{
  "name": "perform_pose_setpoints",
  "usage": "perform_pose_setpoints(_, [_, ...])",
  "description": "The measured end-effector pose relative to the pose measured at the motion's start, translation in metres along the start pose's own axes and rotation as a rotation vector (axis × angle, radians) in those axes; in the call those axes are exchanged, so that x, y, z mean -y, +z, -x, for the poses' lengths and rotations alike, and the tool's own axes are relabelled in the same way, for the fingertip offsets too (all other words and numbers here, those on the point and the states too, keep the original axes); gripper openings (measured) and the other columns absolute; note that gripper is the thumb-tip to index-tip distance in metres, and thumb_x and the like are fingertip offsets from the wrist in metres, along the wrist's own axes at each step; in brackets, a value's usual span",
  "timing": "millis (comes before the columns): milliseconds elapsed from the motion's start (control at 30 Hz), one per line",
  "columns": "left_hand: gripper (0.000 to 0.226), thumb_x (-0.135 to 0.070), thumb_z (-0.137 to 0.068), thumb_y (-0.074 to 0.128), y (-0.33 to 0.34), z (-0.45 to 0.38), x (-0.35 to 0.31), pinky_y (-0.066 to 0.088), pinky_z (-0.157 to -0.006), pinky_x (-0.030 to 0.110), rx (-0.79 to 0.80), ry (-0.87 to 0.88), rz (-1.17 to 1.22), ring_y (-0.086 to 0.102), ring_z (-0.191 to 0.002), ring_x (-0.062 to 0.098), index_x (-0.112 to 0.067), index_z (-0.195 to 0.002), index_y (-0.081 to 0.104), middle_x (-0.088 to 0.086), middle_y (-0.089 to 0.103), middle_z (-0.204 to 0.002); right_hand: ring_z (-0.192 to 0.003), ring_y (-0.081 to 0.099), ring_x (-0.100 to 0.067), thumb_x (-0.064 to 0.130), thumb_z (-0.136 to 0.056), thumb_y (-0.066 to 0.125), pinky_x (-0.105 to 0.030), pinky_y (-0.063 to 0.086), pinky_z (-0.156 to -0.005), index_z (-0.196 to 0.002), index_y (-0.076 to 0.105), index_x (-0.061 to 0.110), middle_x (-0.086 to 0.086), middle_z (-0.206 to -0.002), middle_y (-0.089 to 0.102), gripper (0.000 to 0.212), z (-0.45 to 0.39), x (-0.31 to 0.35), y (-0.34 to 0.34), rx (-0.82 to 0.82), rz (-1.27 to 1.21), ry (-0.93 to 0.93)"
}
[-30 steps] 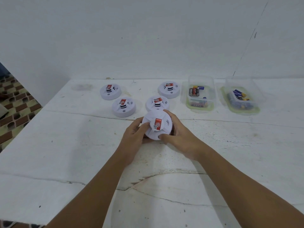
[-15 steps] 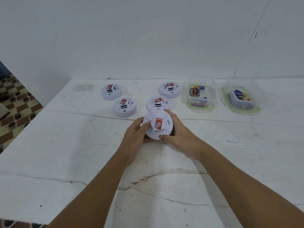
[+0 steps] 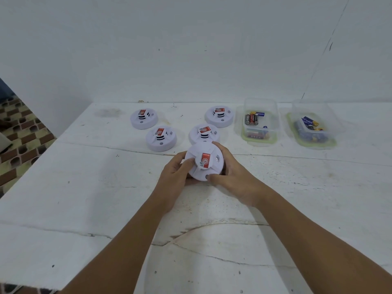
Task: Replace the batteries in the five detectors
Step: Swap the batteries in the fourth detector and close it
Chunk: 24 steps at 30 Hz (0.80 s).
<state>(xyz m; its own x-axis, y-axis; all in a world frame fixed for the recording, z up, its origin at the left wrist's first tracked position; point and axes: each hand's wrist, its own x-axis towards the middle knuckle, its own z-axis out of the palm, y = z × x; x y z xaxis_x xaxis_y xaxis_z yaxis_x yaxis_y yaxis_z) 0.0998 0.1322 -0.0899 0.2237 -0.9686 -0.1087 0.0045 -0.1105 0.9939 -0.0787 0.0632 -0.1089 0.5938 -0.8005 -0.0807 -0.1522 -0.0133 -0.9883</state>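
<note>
A white, cracked table point(image 3: 63, 198) is being viewed from above by a head-worn camera, with two bare forearms being extended forward over it. Near the middle of the table, a round white detector point(image 3: 204, 161) with a red label is being held between both hands, tilted so that its domed face is turned toward the camera. The left hand point(image 3: 176, 177) is being curled around the detector's left side, its thumb being pressed against the raised centre piece. The right hand point(image 3: 231, 177) is being wrapped around the detector's right side and far edge, with its thumb being laid along the near rim. The fingers of both hands are being kept clamped on this detector; whether its base is touching the table cannot be told.

Just beyond the held detector, almost touching it, a second detector point(image 3: 204, 133) is being left flat on the table. To the left of the held detector and slightly farther away, a third detector point(image 3: 161, 138) is being left likewise. Farther back, a fourth detector point(image 3: 144, 118) is being seen to the far left and a fifth detector point(image 3: 219, 116) to the far right.

Beyond and to the right of the held detector, a clear plastic box point(image 3: 260, 122) holding batteries point(image 3: 252, 118) is being seen, and farther right a second clear box point(image 3: 311, 126) is being seen holding blue and yellow batteries point(image 3: 308, 122). A white wall point(image 3: 191, 49) is being seen behind the table.
</note>
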Motion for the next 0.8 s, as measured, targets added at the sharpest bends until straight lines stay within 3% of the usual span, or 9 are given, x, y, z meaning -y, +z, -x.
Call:
perform_pose_setpoints(333, [0.026, -0.026, -0.107, 0.055, -0.001, 0.001, 0.000, 0.059, -0.098, 0.052, -0.012, 0.016, -0.043, 0.073, -0.112, 0.021, -0.026, -0.129, 0.070, -0.001, 0.077, -0.119, -0.132, 0.057, -0.015, 0.007, -0.085, 0.071, -0.047, 0.053, -0.109, -0.156, 0.031, 0.042, 0.006, -0.143, 0.057, 0.088, 0.002, 0.004, 0.001, 0.014, 0.004, -0.026])
perform_pose_setpoints(633, [0.027, -0.027, -0.107, 0.056, 0.000, 0.001, 0.000, 0.061, -0.096, 0.049, -0.004, 0.010, -0.026, 0.073, -0.112, 0.021, -0.025, -0.129, 0.070, -0.001, 0.077, -0.119, -0.131, 0.060, -0.016, 0.008, -0.083, 0.073, -0.048, 0.053, -0.108, -0.156, 0.032, 0.041, 0.006, -0.142, 0.059, 0.090, 0.003, 0.003, 0.004, -0.016, -0.065, -0.021])
perform_pose_setpoints(700, [0.026, -0.024, -0.108, 0.054, 0.002, 0.001, -0.002, 0.062, -0.092, 0.042, -0.009, 0.011, 0.000, 0.074, -0.111, 0.019, -0.025, -0.128, 0.070, -0.002, 0.077, -0.118, -0.125, 0.065, -0.022, 0.009, -0.081, 0.076, -0.052, 0.053, -0.108, -0.153, 0.040, 0.037, 0.000, -0.136, 0.066, 0.085, 0.004, 0.001, 0.005, -0.076, -0.167, 0.001])
perform_pose_setpoints(800, [0.029, -0.024, -0.109, 0.051, 0.002, 0.002, -0.004, 0.060, -0.097, 0.039, -0.023, -0.032, 0.066, 0.073, -0.114, 0.021, -0.019, -0.133, 0.065, 0.002, 0.076, -0.122, -0.113, 0.071, -0.027, 0.013, -0.080, 0.079, -0.053, 0.056, -0.103, -0.132, 0.061, 0.028, -0.004, -0.118, 0.075, 0.058, 0.007, 0.001, 0.011, -0.200, -0.225, -0.016])
